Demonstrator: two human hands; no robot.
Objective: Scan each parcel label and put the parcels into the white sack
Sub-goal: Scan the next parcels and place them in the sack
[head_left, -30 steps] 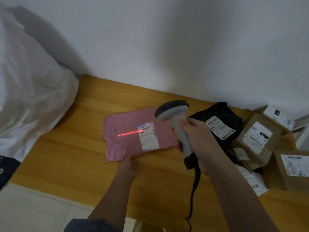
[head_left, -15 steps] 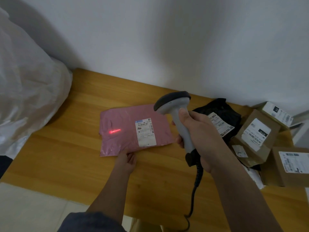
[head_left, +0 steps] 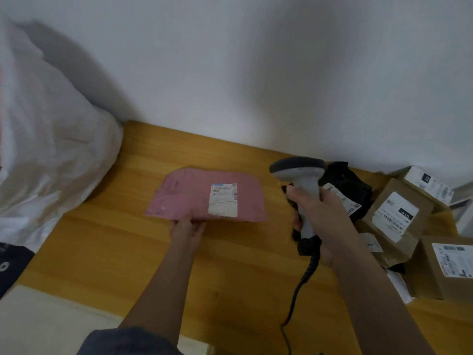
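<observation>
Pink parcel (head_left: 202,194) edge in left hand (head_left: 186,230) pinch.

- Table (head_left: 107,242): wood, warm yellow-brown, visible grain, smooth with a low sheen.
- Pink parcel (head_left: 184,198): thin plastic mailer, soft and wrinkled, faintly glossy.
- Label (head_left: 223,199) on it: white paper, matt.
- Scanner (head_left: 302,185): hard plastic, light grey handle, darker matt head; cable (head_left: 299,285) coiled black.
- White sack (head_left: 51,139): woven-looking plastic cloth, creased, slight shine.
- Black parcel (head_left: 350,183): crumpled plastic film, dull.
- 3 boxes (head_left: 394,219): brown cardboard, matt, with white paper labels.
- Wall (head_left: 256,73): painted, matt, smooth.
</observation>
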